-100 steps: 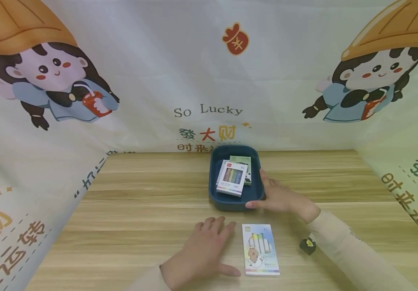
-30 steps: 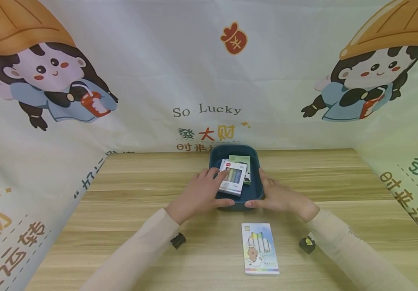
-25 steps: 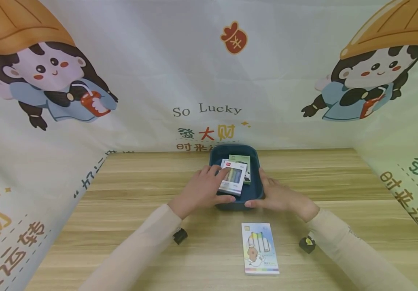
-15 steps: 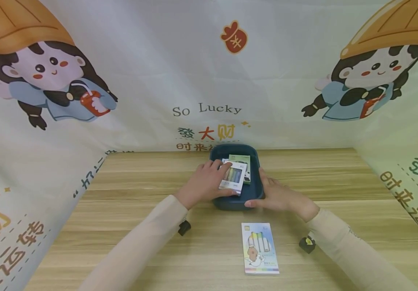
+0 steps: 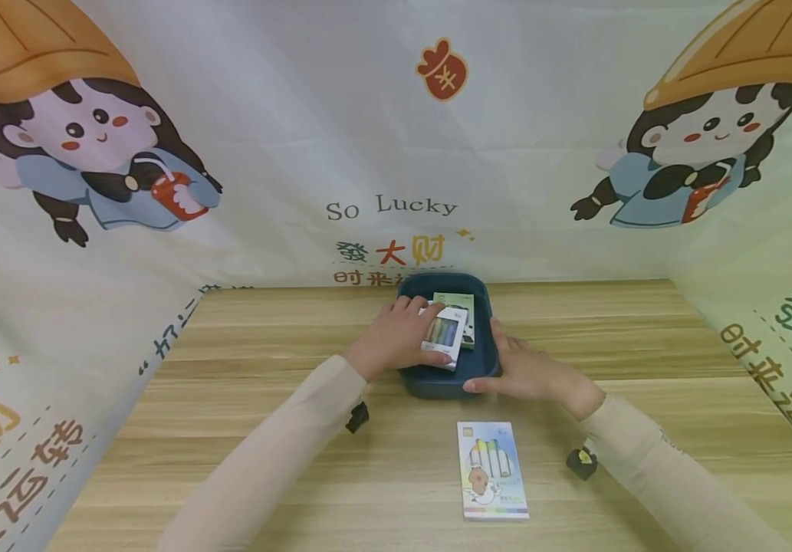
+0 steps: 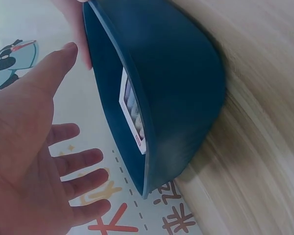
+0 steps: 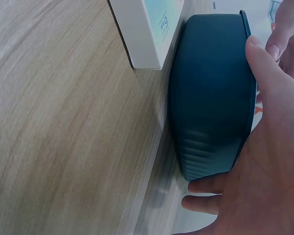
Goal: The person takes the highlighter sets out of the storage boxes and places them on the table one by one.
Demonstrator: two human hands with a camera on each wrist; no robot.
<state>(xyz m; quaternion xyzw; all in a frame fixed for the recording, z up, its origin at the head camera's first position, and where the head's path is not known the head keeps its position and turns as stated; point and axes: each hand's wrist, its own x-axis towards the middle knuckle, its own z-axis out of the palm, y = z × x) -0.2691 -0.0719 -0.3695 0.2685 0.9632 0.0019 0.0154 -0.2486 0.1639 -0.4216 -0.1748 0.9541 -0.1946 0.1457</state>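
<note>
A dark blue plastic bin [image 5: 437,389] stands at the back of the table. Inside it, a white box with a window showing coloured sticks [image 5: 445,333] lies partly over a green box [image 5: 461,300]. My left hand [image 5: 396,333] reaches over the bin's left side and overlaps the white box in the head view. In the left wrist view this hand [image 6: 24,147] has its fingers loosely spread outside the rim, with the box [image 6: 132,110] deeper inside. My right hand [image 5: 530,372] spans the bin's near right corner, thumb on the rim, fingers along the outer wall.
A light blue box with pictured markers [image 5: 494,471] lies on the wooden table [image 5: 230,383] in front of the bin. A printed cloth [image 5: 285,138] hangs close behind the bin and along both sides.
My left hand has gone from beside the light blue box up to the bin, then shifted right over the white box. My right hand stays at the bin's corner.
</note>
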